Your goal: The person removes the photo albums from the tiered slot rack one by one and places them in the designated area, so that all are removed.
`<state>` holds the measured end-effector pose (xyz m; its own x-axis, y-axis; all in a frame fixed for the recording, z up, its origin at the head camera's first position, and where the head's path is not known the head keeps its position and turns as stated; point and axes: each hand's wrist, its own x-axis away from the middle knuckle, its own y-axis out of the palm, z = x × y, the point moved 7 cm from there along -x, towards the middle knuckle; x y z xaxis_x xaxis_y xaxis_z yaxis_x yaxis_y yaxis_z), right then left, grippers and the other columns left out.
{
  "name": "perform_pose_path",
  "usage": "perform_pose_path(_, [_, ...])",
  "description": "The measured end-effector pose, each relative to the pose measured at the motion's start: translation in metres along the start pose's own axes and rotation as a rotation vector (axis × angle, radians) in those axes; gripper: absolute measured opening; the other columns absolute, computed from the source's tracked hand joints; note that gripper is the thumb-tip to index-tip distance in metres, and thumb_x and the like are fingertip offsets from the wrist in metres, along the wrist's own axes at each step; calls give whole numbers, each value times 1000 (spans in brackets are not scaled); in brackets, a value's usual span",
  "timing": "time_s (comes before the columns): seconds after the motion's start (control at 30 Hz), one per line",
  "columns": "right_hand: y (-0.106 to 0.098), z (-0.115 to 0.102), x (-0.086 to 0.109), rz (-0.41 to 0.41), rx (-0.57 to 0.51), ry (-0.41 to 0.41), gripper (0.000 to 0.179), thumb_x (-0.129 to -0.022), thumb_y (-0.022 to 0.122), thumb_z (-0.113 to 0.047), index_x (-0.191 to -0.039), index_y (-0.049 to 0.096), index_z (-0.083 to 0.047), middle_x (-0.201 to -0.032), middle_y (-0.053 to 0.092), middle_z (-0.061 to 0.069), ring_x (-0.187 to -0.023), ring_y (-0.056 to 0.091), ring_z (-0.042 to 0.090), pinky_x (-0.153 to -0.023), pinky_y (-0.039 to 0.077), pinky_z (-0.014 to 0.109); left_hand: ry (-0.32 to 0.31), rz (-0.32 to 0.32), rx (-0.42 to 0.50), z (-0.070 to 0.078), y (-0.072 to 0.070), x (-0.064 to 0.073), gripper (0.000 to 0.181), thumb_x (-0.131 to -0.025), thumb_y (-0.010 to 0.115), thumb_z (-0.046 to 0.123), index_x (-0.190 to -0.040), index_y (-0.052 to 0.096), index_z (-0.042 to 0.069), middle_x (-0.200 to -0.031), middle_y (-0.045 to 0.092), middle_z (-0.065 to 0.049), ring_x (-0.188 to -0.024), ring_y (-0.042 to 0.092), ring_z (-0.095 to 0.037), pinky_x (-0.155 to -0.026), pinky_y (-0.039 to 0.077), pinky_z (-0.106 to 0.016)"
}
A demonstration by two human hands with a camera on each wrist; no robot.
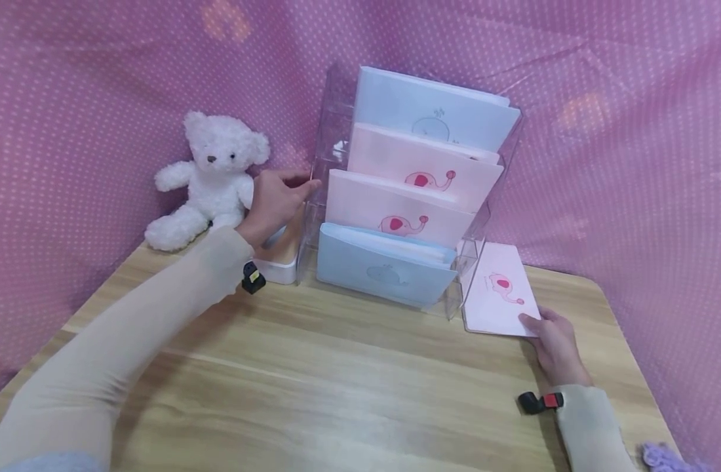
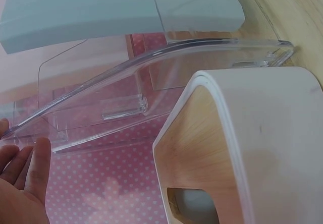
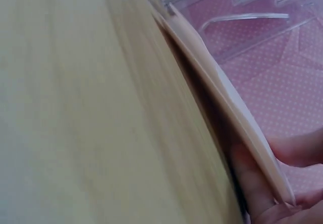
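A clear tiered rack (image 1: 304, 252) stands on the table with pink and pale blue booklets in its tiers. My left hand (image 1: 274, 204) pinches the rack's left side edge; in the left wrist view its fingers (image 2: 38, 171) lie at the end of that clear side panel. To the right of the rack, my right hand (image 1: 555, 342) holds a pink booklet (image 1: 496, 295) with an elephant drawing by its near corner, thumb on top. From the right wrist view, fingers lie under the booklet (image 3: 237, 113), whose near end is lifted slightly off the table.
A white plush bear (image 1: 213, 174) sits left of the rack. Between them is a white box-like object with a wooden face (image 2: 267, 123). Pink dotted cloth (image 1: 101, 98) hangs around the table (image 1: 313, 387). Something purple and fuzzy (image 1: 661, 457) lies at the lower right.
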<state>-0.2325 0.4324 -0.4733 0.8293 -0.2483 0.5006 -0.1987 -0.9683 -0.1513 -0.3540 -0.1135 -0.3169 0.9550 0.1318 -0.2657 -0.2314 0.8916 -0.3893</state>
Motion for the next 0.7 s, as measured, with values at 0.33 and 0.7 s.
perform_pose_path(0.33, [-7, -2, 2, 11, 222, -31, 83, -97, 67, -23, -160, 18, -2, -171, 14, 13, -154, 24, 23, -130, 22, 42, 12, 3, 6, 2, 2, 2, 35, -90, 79, 26, -119, 75, 6, -116, 77, -15, -101, 75, -25, -86, 63, -32])
perform_pose_path(0.7, [-11, -11, 3, 76, 323, -56, 68, -100, 63, -22, -158, 31, -7, -166, 32, 14, -152, 33, 27, -127, 31, 43, 20, 8, 2, 3, 0, 2, 34, -90, 78, 25, -119, 74, 7, -116, 76, -15, -100, 75, -24, -84, 63, -31])
